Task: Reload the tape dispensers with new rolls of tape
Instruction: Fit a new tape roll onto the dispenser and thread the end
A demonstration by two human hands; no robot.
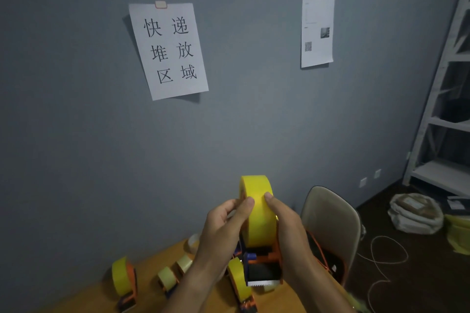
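A full yellow tape roll (258,211) sits in an orange and blue tape dispenser (264,265) that I hold up above the table. My right hand (287,234) grips the dispenser and roll from the right, thumb on the roll's face. My left hand (223,226) pinches the roll's left edge with thumb and fingers. The dispenser's toothed blade (262,283) points toward me. On the wooden table (84,297) lie a loaded dispenser (124,279) at left, another (239,279) under my hands, and pale, nearly used rolls (167,279).
A beige chair (333,221) stands right of the table with orange-strapped items on its seat. White cord (381,259) loops on the dark floor. Sacks (414,213) and a white shelf rack (445,119) fill the right corner. Paper notices (169,49) hang on the grey wall.
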